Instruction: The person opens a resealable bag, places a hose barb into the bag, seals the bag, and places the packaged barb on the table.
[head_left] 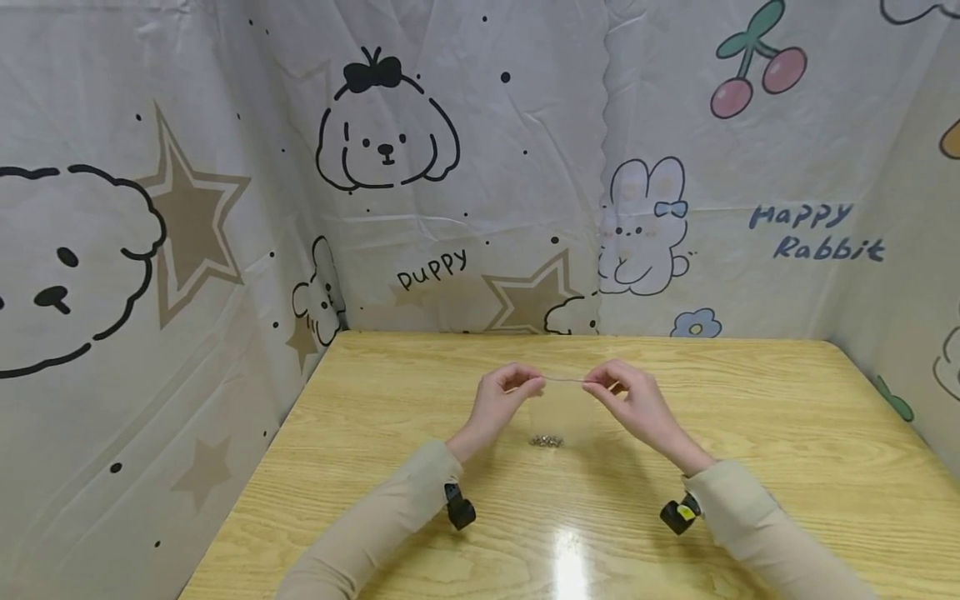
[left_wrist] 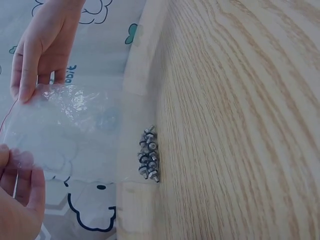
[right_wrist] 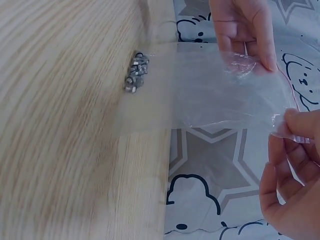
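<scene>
A clear zip-lock bag (left_wrist: pixel 85 132) with a thin red line along its top edge hangs upright over the table. Small metal screws (left_wrist: pixel 149 155), several of them and apparently fitted with washers or nuts, lie bunched along the bottom of the bag. In the head view, my left hand (head_left: pixel 497 407) pinches the bag's left top corner between thumb and fingers. The right top corner is pinched the same way by my right hand (head_left: pixel 636 403). Between the two hands the top edge stretches nearly straight, and the bag's lower end is close over the tabletop.
The wood-grain table (head_left: pixel 390 392) spreads out around both hands. Behind it and at the sides hangs a pale cloth (head_left: pixel 525 167) printed with cartoon animals and stars. Each wrist carries a small black camera, such as the left wrist camera (head_left: pixel 459 507).
</scene>
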